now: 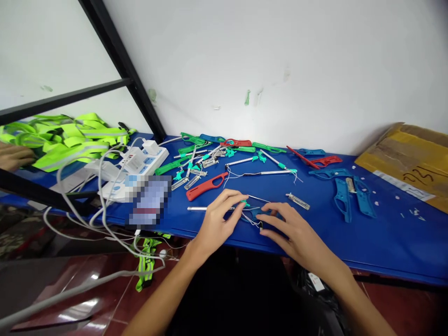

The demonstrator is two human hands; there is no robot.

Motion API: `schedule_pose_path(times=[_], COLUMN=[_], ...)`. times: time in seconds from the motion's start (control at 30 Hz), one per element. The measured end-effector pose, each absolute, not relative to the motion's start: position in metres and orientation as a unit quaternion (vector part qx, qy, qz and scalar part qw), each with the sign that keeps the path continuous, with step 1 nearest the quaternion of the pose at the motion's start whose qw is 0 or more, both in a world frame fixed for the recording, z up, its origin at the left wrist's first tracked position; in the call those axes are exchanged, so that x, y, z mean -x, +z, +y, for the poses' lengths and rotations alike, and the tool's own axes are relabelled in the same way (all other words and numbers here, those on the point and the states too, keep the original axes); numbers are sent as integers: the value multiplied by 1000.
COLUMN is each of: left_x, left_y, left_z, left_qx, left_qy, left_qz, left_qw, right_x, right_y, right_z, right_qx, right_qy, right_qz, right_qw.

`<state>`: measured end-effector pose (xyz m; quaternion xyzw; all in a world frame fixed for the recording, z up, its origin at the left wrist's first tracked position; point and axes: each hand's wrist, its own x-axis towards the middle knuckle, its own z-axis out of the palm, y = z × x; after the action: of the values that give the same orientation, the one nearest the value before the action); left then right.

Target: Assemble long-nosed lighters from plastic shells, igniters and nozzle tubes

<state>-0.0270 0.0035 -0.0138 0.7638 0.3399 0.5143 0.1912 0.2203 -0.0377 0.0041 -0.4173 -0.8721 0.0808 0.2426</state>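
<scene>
My left hand (pixel 222 214) is closed, its fingertips pinching a small green plastic piece (pixel 247 204). A thin metal rod (pixel 258 199) runs from those fingertips towards my right hand (pixel 289 226). Between that hand's thumb and a finger is a small black piece (pixel 261 225) on white wires (pixel 249 218). Beneath my fingers lies a blue lighter casing half (pixel 250 214), partly hidden. A silver lighter tube (pixel 196 208) passes behind my left hand. Just beyond my hands are a red lighter casing (pixel 206 187) and a clear fuel tank (pixel 298 201).
Several green, red and blue casing halves, tubes and clear tanks lie along the wall. Blue casing parts (pixel 342 198) and a cardboard box (pixel 409 163) are on the right. Left are a power strip (pixel 150 161), cables, a phone (pixel 150 200), reflective straps (pixel 77 140) and another person's hand (pixel 14 156).
</scene>
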Motion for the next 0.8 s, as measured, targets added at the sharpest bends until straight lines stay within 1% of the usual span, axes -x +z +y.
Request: schedule_pose_path(times=[0.1, 0.2, 0.3, 0.43, 0.6, 0.73, 0.8], left_x=[35, 39, 38, 36, 37, 37, 37], left_y=[-13, -12, -11, -10, -12, -10, -9], left_z=[4, 6, 6, 6, 8, 11, 12], left_qx=[-762, -762, -773, -800, -782, -729, -718], left_qy=[496, 473, 443, 403, 414, 410, 400], left_qz=[347, 347, 324, 286, 298, 320, 327], left_qw=[228, 273, 318, 341, 359, 445, 467], right_x=[-228, -228, -226, -224, -222, -218, -216], right_y=[-7, -12, -13, -16, -19, -19, -20], right_z=[-39, -35, -33, -35, -35, -33, -32], right_qx=[430, 430, 425, 433, 438, 442, 444], right_qy=[96, 103, 93, 75, 42, 24, 21], right_qz=[-875, -876, -873, -863, -860, -856, -853], right_qw=[202, 193, 219, 250, 257, 269, 273])
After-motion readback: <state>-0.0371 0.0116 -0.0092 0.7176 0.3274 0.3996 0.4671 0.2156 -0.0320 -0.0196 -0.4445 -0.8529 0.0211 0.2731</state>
